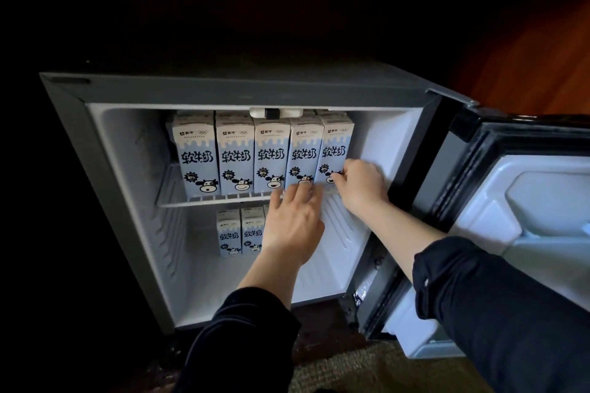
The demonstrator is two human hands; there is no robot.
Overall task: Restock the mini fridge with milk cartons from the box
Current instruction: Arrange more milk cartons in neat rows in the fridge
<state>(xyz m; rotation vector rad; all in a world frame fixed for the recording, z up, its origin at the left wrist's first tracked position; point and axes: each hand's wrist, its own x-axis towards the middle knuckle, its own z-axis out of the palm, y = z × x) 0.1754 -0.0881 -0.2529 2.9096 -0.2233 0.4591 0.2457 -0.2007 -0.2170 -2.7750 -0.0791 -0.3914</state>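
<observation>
The step in hand looks like seating the rightmost milk carton (335,143) at the right end of the front row on the upper wire shelf (207,200) of the mini fridge (223,89). The right hand (360,185) is gripping it low down, with fingers curling round its lower right edge. The left hand (293,226) is lying spread and flat-fingered, its blurred fingertips touching the foot of the fourth carton (303,153) just beside. To do this well, the left hand should be steadying the neighbours while the right is sliding the carton straight back along the wires, keeping its base flat so it does not catch or tip the row. The carton is standing upright, long axis vertical, leaning slightly to the right, with its printed cow face pointing out toward the near side like the other four. More cartons are standing behind the row, and a few lower cartons (230,233) are sitting in the bottom compartment. The box is not showing.
</observation>
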